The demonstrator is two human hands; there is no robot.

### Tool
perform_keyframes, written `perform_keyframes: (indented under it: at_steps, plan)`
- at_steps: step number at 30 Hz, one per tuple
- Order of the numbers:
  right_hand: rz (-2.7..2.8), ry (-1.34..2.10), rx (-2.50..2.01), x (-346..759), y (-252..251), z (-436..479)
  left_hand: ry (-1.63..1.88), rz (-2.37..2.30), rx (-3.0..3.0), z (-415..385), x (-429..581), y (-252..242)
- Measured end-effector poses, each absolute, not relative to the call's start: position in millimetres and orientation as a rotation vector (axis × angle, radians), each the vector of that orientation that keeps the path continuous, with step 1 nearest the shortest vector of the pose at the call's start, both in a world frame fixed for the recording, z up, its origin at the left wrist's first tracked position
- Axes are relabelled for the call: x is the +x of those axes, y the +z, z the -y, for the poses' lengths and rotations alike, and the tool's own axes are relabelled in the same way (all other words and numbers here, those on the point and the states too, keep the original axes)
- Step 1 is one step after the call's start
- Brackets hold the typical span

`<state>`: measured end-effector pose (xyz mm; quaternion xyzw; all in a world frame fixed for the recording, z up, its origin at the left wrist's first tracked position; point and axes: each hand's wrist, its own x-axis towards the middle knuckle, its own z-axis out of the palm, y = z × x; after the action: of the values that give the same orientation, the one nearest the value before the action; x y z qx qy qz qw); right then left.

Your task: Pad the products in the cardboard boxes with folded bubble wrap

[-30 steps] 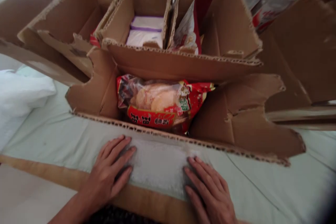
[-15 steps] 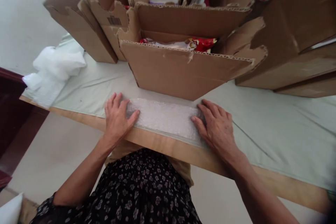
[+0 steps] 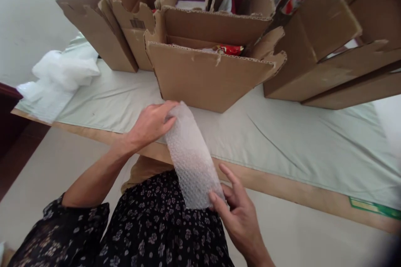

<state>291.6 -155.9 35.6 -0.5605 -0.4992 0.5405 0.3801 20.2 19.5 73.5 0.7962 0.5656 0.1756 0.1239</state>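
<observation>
A folded strip of white bubble wrap point(image 3: 191, 156) is lifted off the table and hangs slantwise over its front edge. My left hand point(image 3: 153, 123) pinches its upper end. My right hand point(image 3: 236, 212) grips its lower end below the table edge, above my dark flowered clothing. Just behind stands an open cardboard box point(image 3: 203, 75) with a red snack bag point(image 3: 230, 49) showing inside.
Several more torn cardboard boxes point(image 3: 103, 33) crowd the back and right point(image 3: 328, 50) of the table, which bears a pale green cloth point(image 3: 282, 133). A heap of white plastic wrap point(image 3: 59, 73) lies at the left end. A green-edged card point(image 3: 372, 207) sits at the front right.
The bubble wrap lay flat on the table under both palms; now both hands have picked it up and turned it off the table edge. The view has pulled back.
</observation>
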Motion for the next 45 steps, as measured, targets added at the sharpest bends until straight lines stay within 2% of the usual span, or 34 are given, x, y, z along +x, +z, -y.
perform_keyframes:
  at_steps: [4, 9, 13, 15, 18, 21, 26, 28, 33, 39, 45]
  plan:
    - [1.198, 1.258, -1.538, 288.2, 19.4, 177.3, 0.429, -1.462, 2.539, -39.7, 42.7, 80.4]
    - [1.389, 1.103, -1.600, 282.3, 3.2, 173.9, 0.378, -1.354, 2.706, -50.9, 63.7, 65.7]
    - [1.500, 1.011, -1.566, 278.2, -2.6, 170.9, 0.743, -1.364, 2.668, -10.1, 48.3, 47.3]
    - [1.519, 1.078, -1.477, 278.4, 0.2, 169.0, 0.837, -1.175, 2.614, 28.9, 34.4, 40.5]
    - [1.408, 1.290, -1.360, 278.1, 6.4, 165.3, 0.624, -0.880, 2.557, 87.3, 18.9, 32.3]
    - [1.146, 1.503, -1.284, 273.2, 9.3, 163.4, 0.550, -0.871, 2.553, 121.9, 17.8, 22.8]
    - [1.037, 1.611, -1.088, 271.1, 16.8, 164.5, 0.995, -1.025, 2.424, 122.5, 39.7, 13.3]
    - [1.163, 1.469, -1.112, 279.9, 23.5, 162.8, 1.101, -1.113, 2.257, 114.8, 47.7, 17.2]
    - [1.662, 0.746, -1.345, 302.0, 35.4, 139.8, 1.027, -1.243, 2.004, 97.5, 54.1, 32.6]
    - [1.791, 0.595, -1.418, 280.2, 16.5, 94.9, 0.863, -1.413, 2.071, 81.8, 57.2, 30.5]
    - [1.876, 0.201, -1.455, 277.7, 8.2, 88.7, 0.716, -1.598, 2.291, 75.0, 60.7, 21.0]
